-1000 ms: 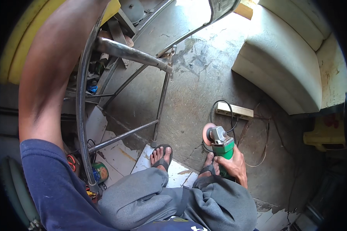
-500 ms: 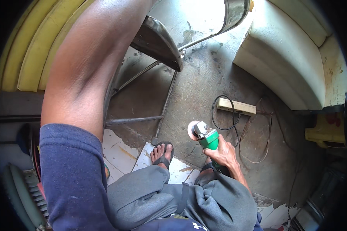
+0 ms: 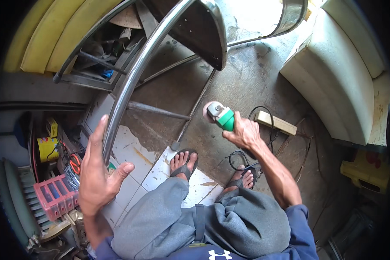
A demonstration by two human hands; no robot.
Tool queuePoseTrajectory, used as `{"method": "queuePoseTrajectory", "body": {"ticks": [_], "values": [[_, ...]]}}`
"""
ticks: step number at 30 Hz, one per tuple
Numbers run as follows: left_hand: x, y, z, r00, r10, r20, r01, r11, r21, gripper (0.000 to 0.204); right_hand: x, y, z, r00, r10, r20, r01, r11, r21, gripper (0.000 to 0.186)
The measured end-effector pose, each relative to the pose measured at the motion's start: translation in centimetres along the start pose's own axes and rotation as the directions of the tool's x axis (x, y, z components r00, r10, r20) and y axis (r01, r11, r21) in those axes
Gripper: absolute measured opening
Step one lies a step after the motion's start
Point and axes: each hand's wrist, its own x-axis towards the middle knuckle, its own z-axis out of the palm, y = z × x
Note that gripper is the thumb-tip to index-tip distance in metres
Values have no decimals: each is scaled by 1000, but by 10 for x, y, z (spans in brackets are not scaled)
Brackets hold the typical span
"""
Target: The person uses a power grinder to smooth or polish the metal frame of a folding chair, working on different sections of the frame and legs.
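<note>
My right hand (image 3: pixel 246 132) is wrapped round the green body of an angle grinder (image 3: pixel 225 120). Its pale round disc (image 3: pixel 210 111) points left, held above the concrete floor. On the left, my left hand (image 3: pixel 98 180) is raised with thumb and fingers apart, beside the lower end of a curved metal tube (image 3: pixel 130 82). Whether the palm touches the tube I cannot tell. The tube belongs to a chair frame with a dark curved seat panel (image 3: pixel 197 32) and thinner bars (image 3: pixel 156 109) reaching toward my sandalled feet.
A cream power strip (image 3: pixel 276 123) with looped black cord lies to the right. Beyond it stands a cream upholstered seat (image 3: pixel 336 82). Yellow padded cushions (image 3: pixel 65 32) fill the far left. A pink compartment box (image 3: pixel 56 195) and orange-handled pliers (image 3: pixel 75 163) sit near my left hand.
My left arm has come down from across the upper left, and the open hand now shows beside the tube. The grinder has moved slightly left and farther from me.
</note>
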Motion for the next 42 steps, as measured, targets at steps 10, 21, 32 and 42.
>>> {"method": "queuePoseTrajectory", "body": {"ticks": [10,21,32,42], "values": [[-1,2,6,915,-263,-306,191,951,-245,33,55,-26,24,991,-83,-103,65,985,-161,65],[60,43,-38,903,-353,-244,296,924,-241,38,34,-39,11,993,-105,-57,101,993,-58,66],[71,43,-44,898,-387,-209,353,918,-180,41,28,-29,20,992,-1,-126,6,999,33,69],[70,38,-44,912,-361,-195,325,926,-194,44,52,-37,-13,991,-102,-91,90,987,-130,65]]}}
